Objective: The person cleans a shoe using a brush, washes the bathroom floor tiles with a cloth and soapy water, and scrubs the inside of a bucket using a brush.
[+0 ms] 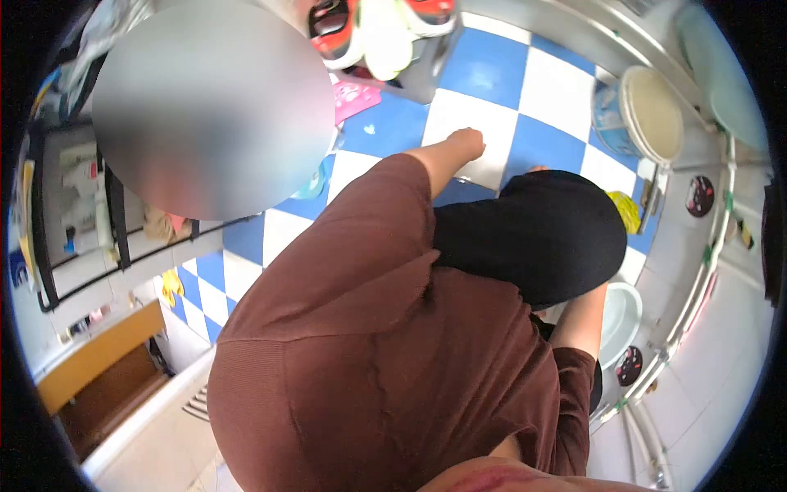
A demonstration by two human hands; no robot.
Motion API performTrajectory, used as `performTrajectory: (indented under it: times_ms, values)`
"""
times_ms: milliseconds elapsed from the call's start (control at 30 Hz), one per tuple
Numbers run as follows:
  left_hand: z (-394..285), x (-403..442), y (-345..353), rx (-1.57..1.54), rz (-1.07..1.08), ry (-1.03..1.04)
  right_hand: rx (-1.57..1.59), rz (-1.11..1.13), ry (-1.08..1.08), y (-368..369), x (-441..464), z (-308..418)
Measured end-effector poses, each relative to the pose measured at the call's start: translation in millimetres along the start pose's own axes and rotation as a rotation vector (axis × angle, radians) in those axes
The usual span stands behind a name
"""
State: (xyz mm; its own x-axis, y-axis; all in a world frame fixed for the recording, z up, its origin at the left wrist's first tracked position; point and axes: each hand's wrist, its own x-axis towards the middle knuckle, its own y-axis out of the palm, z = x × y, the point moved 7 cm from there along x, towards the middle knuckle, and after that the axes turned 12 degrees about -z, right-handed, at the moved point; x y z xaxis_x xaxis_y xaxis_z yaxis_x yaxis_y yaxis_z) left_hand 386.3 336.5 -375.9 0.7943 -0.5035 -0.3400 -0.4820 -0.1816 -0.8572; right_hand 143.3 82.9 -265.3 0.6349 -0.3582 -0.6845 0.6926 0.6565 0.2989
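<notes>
My left hand (467,144), at the end of a brown sleeve, is closed above a white tile of the blue and white floor (479,70). Its palm side is hidden, so what it holds, if anything, does not show. My right forearm (579,321) passes behind my bent knee in black trousers (533,238), and the hand is out of sight. A bit of skin shows past the knee, too small to identify. Beside that forearm is a pale basin (621,324).
Red and white shoes (334,33) stand on a grey container at the top, near a pink item (356,99). A bucket (654,115) and yellow item (625,211) are at right. Pipes (726,193) run along the wall. A black-framed rack (116,209) is at left.
</notes>
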Motion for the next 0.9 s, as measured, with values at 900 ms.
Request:
performTrajectory:
  times_ms: [900]
  values:
    - [304.7, -143.9, -155.3, 0.468, -0.080, -0.727, -0.583, -0.633, -0.082, -89.0, 13.8, -23.0]
